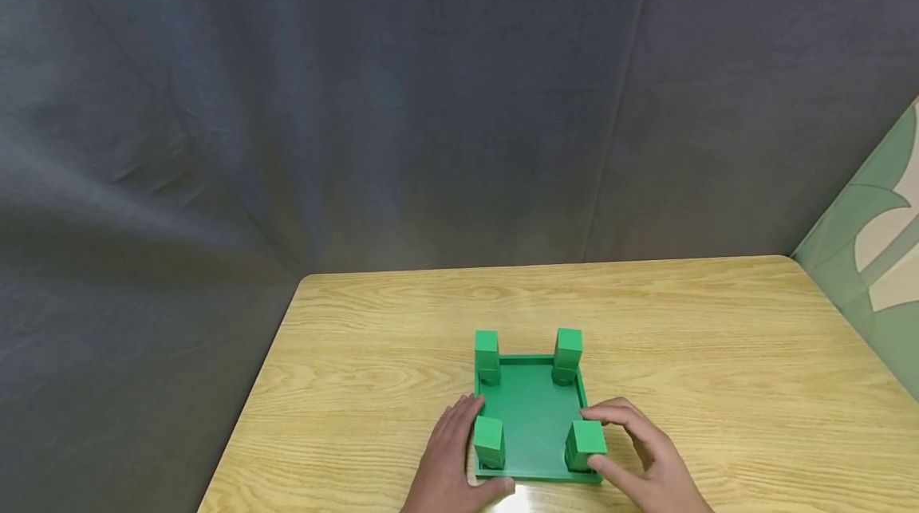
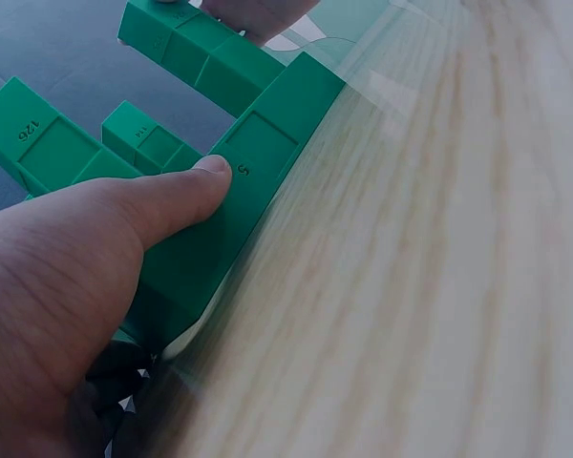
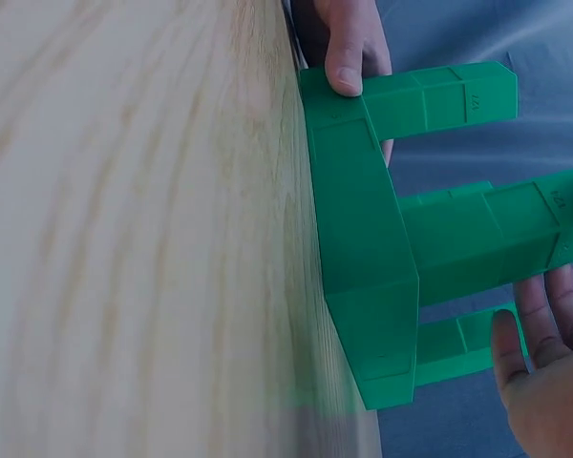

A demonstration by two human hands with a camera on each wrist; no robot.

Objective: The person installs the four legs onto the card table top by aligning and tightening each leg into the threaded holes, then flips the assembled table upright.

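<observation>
A square green plastic tray (image 1: 534,421) with a low rim lies on the table, a stacked green block post rising at each corner. My left hand (image 1: 451,457) holds the tray at the near left corner, its thumb on the front wall and its fingers along the left side, beside the near left post (image 1: 491,439). At the near right post (image 1: 587,441), my right hand (image 1: 649,453) pinches the top between thumb and forefinger. Small raised numbers show on the front wall (image 2: 258,143) and posts in the left wrist view. The two far posts (image 1: 487,347) stand untouched.
The wood-grain table (image 1: 359,369) extends to both sides and behind the tray. Dark grey cloth (image 1: 459,114) hangs behind the table and to its left. A green and white leaf-patterned surface (image 1: 883,258) borders it on the right.
</observation>
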